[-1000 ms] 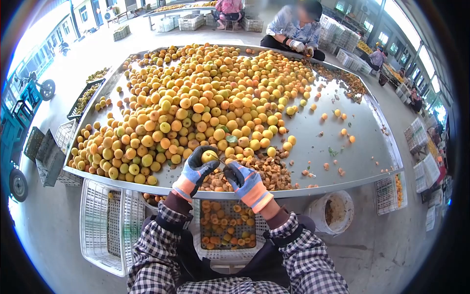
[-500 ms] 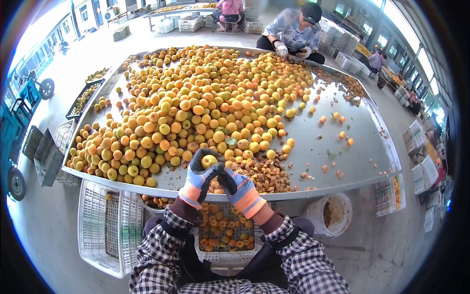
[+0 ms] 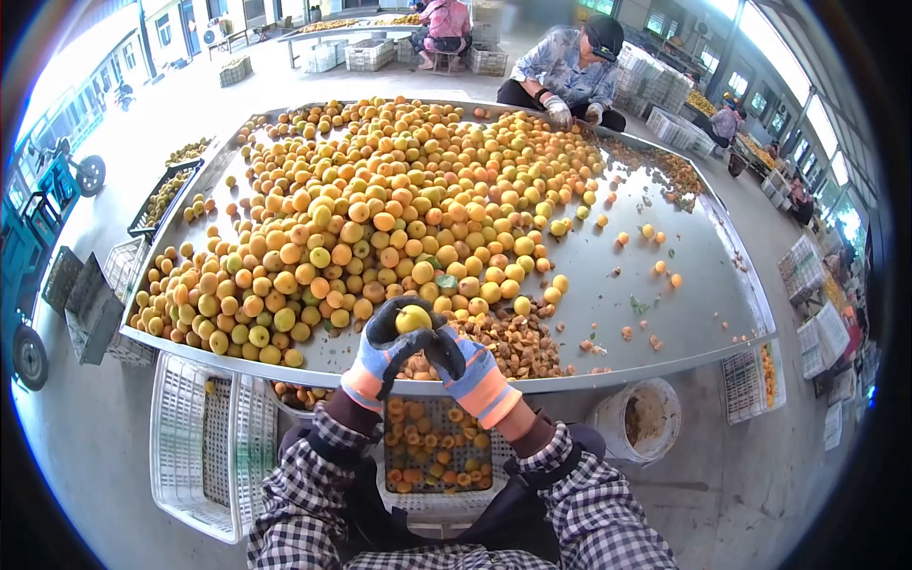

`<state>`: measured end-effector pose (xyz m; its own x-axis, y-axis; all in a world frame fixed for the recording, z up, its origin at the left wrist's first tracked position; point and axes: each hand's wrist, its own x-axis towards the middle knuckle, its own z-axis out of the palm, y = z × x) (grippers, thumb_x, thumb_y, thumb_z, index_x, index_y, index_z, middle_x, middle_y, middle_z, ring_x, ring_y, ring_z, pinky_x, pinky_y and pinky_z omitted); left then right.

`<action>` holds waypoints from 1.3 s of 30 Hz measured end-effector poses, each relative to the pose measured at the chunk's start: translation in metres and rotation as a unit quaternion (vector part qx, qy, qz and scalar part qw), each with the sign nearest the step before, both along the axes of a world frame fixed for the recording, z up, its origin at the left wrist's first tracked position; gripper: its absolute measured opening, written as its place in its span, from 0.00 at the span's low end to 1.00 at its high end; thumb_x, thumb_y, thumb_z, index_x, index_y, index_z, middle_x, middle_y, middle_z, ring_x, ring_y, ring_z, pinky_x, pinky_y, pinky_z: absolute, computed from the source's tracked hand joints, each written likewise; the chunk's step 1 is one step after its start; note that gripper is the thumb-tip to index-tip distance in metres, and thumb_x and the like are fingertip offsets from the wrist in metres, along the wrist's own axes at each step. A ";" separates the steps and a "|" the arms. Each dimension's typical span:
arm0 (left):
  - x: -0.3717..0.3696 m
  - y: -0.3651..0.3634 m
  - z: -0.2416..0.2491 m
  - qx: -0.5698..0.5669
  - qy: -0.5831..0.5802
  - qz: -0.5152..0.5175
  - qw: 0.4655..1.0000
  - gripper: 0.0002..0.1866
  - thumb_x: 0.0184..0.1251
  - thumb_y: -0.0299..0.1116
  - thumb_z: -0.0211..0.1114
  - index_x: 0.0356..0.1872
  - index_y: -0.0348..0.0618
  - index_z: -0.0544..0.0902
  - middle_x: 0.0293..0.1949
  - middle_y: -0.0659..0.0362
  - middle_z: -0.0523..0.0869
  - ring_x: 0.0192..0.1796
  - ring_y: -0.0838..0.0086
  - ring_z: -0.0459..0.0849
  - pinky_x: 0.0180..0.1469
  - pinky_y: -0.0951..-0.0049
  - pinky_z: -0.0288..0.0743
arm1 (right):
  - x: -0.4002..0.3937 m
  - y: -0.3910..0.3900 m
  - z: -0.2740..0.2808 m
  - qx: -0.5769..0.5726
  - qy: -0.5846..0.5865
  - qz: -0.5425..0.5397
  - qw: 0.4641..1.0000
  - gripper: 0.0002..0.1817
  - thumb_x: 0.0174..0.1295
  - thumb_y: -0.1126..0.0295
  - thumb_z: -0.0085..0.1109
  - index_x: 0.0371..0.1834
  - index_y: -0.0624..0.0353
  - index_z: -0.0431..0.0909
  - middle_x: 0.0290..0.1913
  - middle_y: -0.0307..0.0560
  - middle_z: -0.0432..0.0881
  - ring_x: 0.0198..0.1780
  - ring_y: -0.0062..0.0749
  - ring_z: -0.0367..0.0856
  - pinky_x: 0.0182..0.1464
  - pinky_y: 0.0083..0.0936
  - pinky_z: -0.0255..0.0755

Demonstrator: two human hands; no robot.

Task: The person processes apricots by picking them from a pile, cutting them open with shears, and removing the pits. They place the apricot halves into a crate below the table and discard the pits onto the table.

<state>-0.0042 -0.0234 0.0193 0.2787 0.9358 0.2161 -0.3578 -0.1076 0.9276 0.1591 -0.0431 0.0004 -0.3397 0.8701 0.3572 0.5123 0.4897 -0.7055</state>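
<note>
My left hand [image 3: 378,351], in a glove with dark fingers, is wrapped round a yellow-green fruit [image 3: 413,318] above the table's near edge. Beside it, my right hand [image 3: 465,366] has its gloved fingers pressed together against the lower right of the fruit; anything between them is hidden. A large heap of orange and yellow fruit [image 3: 351,209] lies beyond on the metal table [image 3: 655,313]. Brown pits and scraps [image 3: 518,350] are piled just right of my hands.
Below the table edge are a crate of fruit halves [image 3: 439,446], a white basket [image 3: 176,456] at left and a white bucket [image 3: 641,421] at right. A co-worker [image 3: 570,71] sits at the far side.
The view has shifted slightly. My fingers have moved a little around the fruit, and more of its top shows. The co-worker's hands are closer together.
</note>
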 end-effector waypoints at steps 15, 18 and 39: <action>0.002 0.004 -0.011 0.056 0.034 0.029 0.997 0.22 0.64 0.34 0.66 0.56 0.37 0.74 0.45 0.54 0.84 0.42 0.70 0.84 0.48 0.72 0.78 | 0.000 -0.002 0.000 -0.032 0.057 0.024 0.998 0.14 0.60 0.75 0.54 0.50 0.62 0.72 0.39 0.56 0.81 0.42 0.54 0.81 0.41 0.39 0.75; 0.028 -0.014 -0.012 -0.135 -0.219 -0.014 0.966 0.19 0.67 0.33 0.64 0.55 0.38 0.74 0.45 0.52 0.83 0.44 0.70 0.84 0.46 0.74 0.79 | -0.008 0.000 -0.017 0.023 0.022 -0.008 0.999 0.15 0.59 0.76 0.54 0.51 0.61 0.72 0.41 0.57 0.80 0.44 0.54 0.80 0.42 0.39 0.75; 0.013 0.001 -0.024 -0.112 -0.033 0.026 0.993 0.20 0.72 0.46 0.57 0.49 0.37 0.78 0.41 0.57 0.84 0.41 0.76 0.82 0.45 0.77 0.74 | -0.005 0.003 -0.011 -0.104 0.006 -0.044 0.994 0.17 0.59 0.75 0.55 0.52 0.63 0.71 0.43 0.57 0.80 0.46 0.53 0.80 0.44 0.37 0.76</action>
<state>0.0087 -0.0225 -0.0047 0.2215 0.9750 0.0176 -0.4180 0.0787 0.9050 0.1544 -0.0405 -0.0107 -0.2564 0.9514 0.1708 0.5373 0.2872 -0.7930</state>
